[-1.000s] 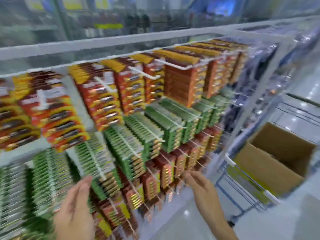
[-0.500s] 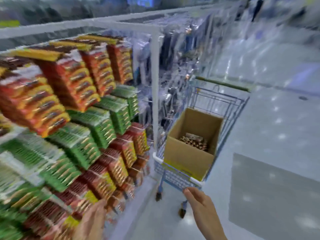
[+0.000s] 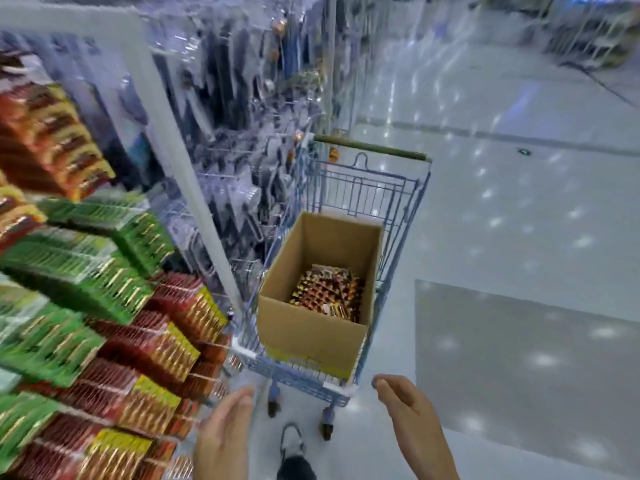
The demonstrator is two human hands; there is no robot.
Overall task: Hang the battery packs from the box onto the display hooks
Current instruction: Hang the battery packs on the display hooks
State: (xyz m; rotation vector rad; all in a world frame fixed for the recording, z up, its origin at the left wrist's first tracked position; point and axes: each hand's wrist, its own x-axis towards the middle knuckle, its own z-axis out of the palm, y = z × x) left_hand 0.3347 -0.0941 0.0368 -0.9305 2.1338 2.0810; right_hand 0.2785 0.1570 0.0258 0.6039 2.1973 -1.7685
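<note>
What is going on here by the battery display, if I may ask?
A person is restocking a battery display. The left hand and right hand are empty, held out toward the cardboard box in the blue shopping cart. Battery packs lie loose in the box's bottom; none is picked up yet.

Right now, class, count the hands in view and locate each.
2. The left hand sits low by the hanging packs; the right hand hovers near the trolley.
</note>
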